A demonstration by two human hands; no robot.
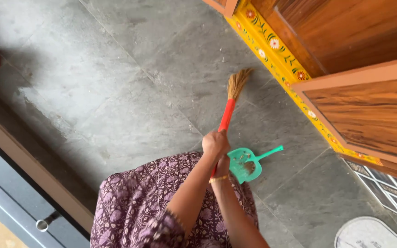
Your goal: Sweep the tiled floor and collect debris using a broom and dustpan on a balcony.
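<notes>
Fingers of the left hand (214,143) are wrapped tight around the red handle of a broom (229,108). Below it, the right hand (223,166) sits on the same handle, and it looks closed around it too, but most of its fingers are hidden behind the left hand and arm. It has a gold bangle (218,178) on its wrist. Both hands are close together, one above the other. From the hands, the broom points up and away, and its brown straw end rests on the grey stone floor (116,92), near a yellow strip with painted flowers (272,46) that runs along the bottom of a brown wooden door (368,110). On the floor just beside the hands, to their right, lies a green dustpan (246,163) with a bit of brown dirt in it, and its thin handle points off to the right. Below the arms you can see purple clothes with a flower pattern (138,202).
</notes>
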